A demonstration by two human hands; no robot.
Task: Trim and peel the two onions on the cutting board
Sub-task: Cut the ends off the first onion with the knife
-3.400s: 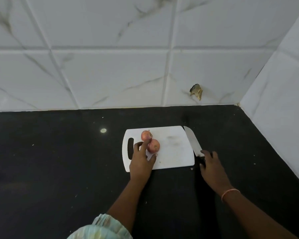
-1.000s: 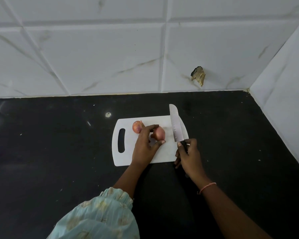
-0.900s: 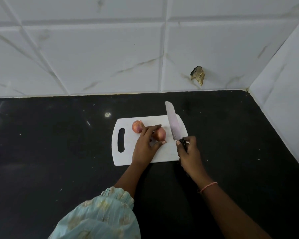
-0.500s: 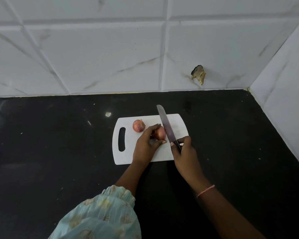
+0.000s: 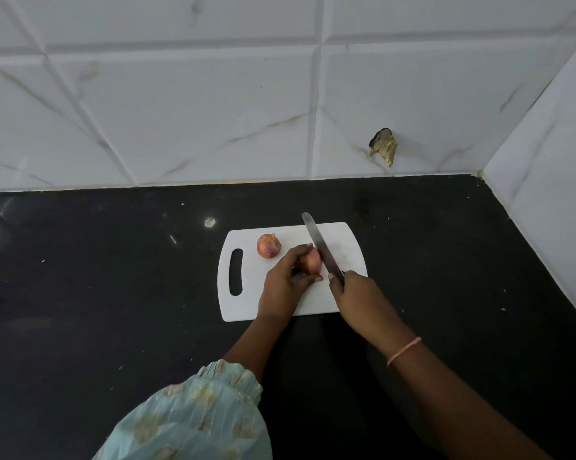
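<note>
On the white cutting board, one onion is pinched between the thumb and fingers of the left hand. A knife is gripped by the curled fingers of the right hand, its blade laid against that onion's right side. The second onion is left untouched near the board's handle slot.
</note>
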